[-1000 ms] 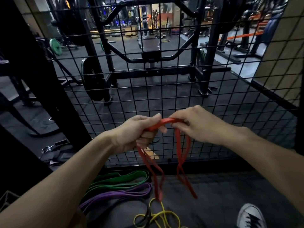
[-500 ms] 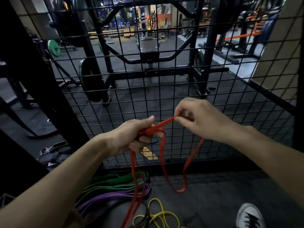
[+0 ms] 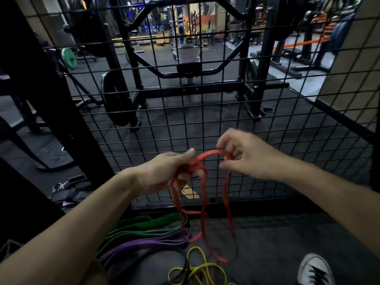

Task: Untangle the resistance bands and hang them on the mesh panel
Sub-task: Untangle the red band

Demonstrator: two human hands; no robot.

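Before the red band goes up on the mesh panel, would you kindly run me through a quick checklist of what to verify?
1. Left hand has a grip on the red band: ok.
2. Right hand pinches the band's upper loop: ok.
3. Red band free of twists: not ok, strands cross and bunch at the left hand.
4. Red band clear of the purple band and yellow band on the floor: cannot tell, its tails hang over them.
5. Mesh panel within reach ahead: ok.
6. Hook on the panel: cannot tell.

Red band [image 3: 202, 194] looks smooth, matt rubber; mesh panel [image 3: 207, 124] is black-coated metal wire; floor [image 3: 273, 243] matt, slightly rough.
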